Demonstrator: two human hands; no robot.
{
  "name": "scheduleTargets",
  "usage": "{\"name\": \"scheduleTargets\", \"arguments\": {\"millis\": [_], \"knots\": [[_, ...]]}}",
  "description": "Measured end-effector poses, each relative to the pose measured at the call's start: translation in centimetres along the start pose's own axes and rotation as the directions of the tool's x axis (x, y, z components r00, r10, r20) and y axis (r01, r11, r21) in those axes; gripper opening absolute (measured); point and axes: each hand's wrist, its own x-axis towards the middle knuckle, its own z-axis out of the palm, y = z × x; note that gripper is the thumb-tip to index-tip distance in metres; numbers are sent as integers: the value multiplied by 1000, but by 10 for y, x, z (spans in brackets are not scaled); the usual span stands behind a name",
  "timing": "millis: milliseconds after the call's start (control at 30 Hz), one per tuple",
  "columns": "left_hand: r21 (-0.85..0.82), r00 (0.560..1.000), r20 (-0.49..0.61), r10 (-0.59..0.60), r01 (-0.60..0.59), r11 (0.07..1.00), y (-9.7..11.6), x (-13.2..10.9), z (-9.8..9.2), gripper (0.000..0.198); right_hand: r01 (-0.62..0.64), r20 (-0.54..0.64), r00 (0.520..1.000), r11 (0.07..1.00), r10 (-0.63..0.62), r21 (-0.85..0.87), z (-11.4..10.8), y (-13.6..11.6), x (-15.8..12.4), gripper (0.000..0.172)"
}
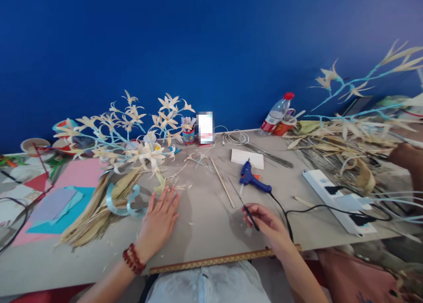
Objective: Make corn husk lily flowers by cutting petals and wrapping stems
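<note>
My left hand [159,219] lies flat on the grey table [205,223], fingers stretched out, next to a curl of light blue ribbon [124,201] and a heap of dried straw leaves [95,215]. A red bead bracelet [132,259] is on that wrist. My right hand [266,223] is closed in a pinch on a thin black-handled tool [248,212] whose fine metal tip points up and left. Just beyond it lies a blue glue gun [253,179] with a black cord.
Straw flowers on blue stems [139,126] stand at back left, more [357,95] at right. Coloured paper sheets [62,197], a white power strip [337,197], a water bottle [276,113], a wooden stick [222,187], a white card [247,158]. Another person's arm [410,162] enters at far right.
</note>
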Motion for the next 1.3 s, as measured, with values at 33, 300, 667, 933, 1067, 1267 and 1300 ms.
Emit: {"name": "scheduleTargets", "arguments": {"millis": [33,300,667,933,1067,1267,1300], "knots": [[-20,999,23,42,-42,999,8,0,-3,56,5,24,1000,1000,-5,-5,7,1,4,29],[-145,943,82,322,-309,940,7,5,13,83,52,104,993,998,-47,-45,39,-8,13,33],[-133,953,37,300,-293,947,5,47,22,77,127,165,981,985,-106,-121,54,-8,17,29],[-71,989,-147,-35,25,997,-48,30,8,43,273,82,950,672,-302,-689,41,5,7,12],[-191,979,-181,-89,54,980,-45,25,-7,35,329,142,895,410,-424,-850,58,10,9,6],[-497,930,-192,-314,184,848,-32,23,-17,42,189,97,881,157,-464,-969,49,10,13,7],[-563,920,-177,-350,197,803,-28,24,-19,41,164,83,879,135,-470,-977,44,9,13,7]]}}
